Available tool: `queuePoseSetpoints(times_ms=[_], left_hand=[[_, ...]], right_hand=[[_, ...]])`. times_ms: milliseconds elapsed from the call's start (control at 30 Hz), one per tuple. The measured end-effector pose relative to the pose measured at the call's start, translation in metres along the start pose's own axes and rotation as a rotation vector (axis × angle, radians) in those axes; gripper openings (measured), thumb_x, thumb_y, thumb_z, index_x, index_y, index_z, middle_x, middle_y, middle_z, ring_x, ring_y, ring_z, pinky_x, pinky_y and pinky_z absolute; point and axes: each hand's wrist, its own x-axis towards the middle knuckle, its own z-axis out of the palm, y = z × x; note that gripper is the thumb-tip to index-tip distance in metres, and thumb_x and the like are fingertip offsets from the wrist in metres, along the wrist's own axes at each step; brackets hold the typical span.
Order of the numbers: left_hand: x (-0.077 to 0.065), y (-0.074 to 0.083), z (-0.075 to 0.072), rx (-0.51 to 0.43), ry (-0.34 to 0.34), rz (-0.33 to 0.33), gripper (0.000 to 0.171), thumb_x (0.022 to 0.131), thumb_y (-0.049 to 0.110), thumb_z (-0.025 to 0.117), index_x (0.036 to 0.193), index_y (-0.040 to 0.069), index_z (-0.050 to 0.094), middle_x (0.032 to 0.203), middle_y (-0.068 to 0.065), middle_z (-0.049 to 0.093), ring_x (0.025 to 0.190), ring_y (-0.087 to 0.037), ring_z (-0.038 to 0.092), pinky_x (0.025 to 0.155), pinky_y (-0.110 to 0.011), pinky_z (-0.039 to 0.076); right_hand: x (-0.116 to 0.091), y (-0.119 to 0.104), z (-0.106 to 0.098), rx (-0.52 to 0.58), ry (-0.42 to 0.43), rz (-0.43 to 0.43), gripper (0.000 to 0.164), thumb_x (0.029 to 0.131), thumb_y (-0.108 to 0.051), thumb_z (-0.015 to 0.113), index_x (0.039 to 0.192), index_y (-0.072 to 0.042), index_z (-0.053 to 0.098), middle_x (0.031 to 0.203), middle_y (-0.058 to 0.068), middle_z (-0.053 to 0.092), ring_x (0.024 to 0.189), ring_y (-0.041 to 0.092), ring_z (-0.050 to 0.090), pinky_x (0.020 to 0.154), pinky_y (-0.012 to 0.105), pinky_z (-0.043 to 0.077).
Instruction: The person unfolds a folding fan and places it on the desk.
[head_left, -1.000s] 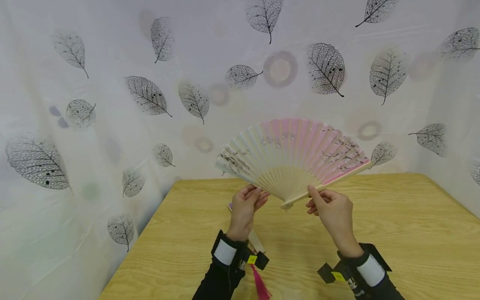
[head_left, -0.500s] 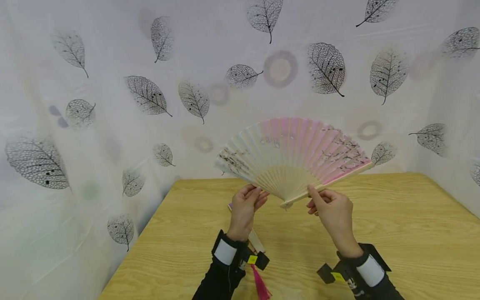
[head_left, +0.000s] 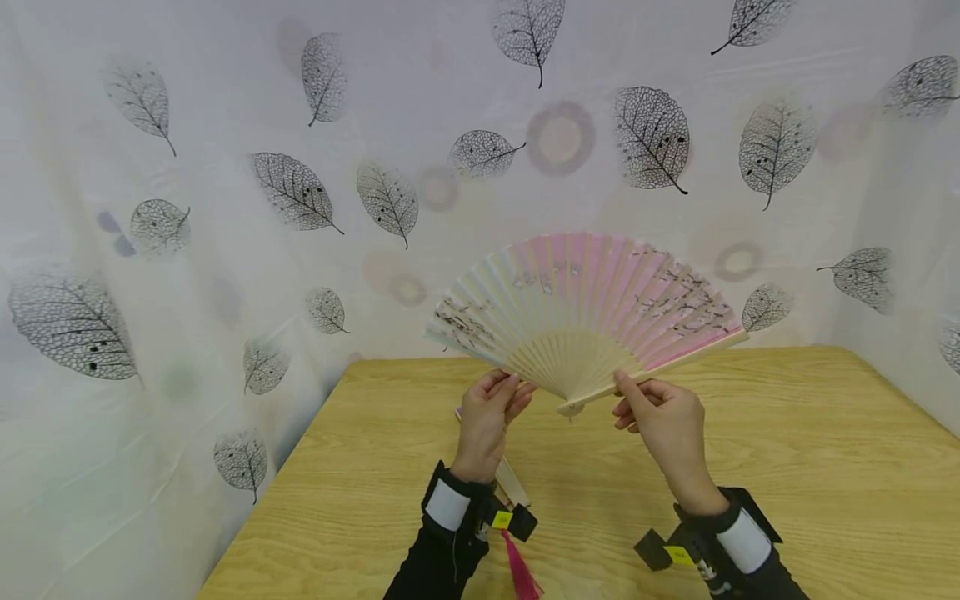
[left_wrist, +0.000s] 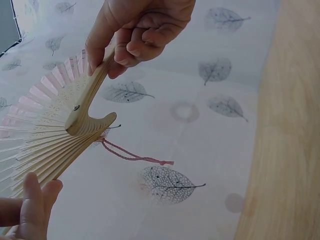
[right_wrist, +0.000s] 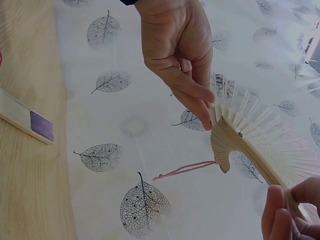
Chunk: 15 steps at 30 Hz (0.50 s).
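Note:
A folding fan (head_left: 581,333) is spread wide in the air above the table, its pleated cloth pale on the left and pink on the right, with dark branch prints. My left hand (head_left: 486,421) pinches the fan's left edge by its ribs. The thick right guard stick is pinched between thumb and fingers of my right hand (head_left: 670,425). In the left wrist view, the right hand (left_wrist: 137,32) grips that guard, and left fingers (left_wrist: 31,205) touch the ribs. A red cord loop (right_wrist: 185,170) hangs from the pivot end in the right wrist view.
On the wooden table (head_left: 337,500), partly hidden under my left forearm, lies a narrow folded fan (head_left: 512,482) with a pink tassel (head_left: 521,571). The right wrist view shows its purple end (right_wrist: 42,125). Behind the table hangs a white leaf-printed curtain (head_left: 420,75).
The fan has tilted slightly, its right guard dipping a little and its left side shifting slightly left. Both hands keep their hold and have barely moved.

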Motion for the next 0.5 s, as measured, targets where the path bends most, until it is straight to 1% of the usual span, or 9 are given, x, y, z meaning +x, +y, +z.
queuePoseSetpoints(times_ms=[167,500], left_hand=[[0.0002,0.0001,-0.0002,-0.015,0.003,-0.003,0.016,0.093,-0.001,0.049,0.107,-0.008,0.053,0.08,0.002,0.066,0.072,-0.006,0.067,0.067,-0.014,0.056],[-0.0008,0.0008,0.0006,-0.049,0.013,0.009,0.018,0.092,-0.001,0.049,0.108,-0.009,0.053,0.08,0.001,0.066,0.072,-0.006,0.067,0.067,-0.014,0.056]], right_hand=[[0.0014,0.001,-0.0004,0.018,-0.014,0.013,0.042,0.087,-0.038,0.061,0.082,0.003,0.068,0.053,-0.012,0.06,0.048,0.007,0.06,0.048,0.02,0.053],[0.0014,0.0019,-0.0007,0.035,-0.03,0.021,0.043,0.088,-0.038,0.06,0.084,0.004,0.067,0.053,-0.013,0.06,0.049,0.006,0.06,0.049,0.02,0.054]])
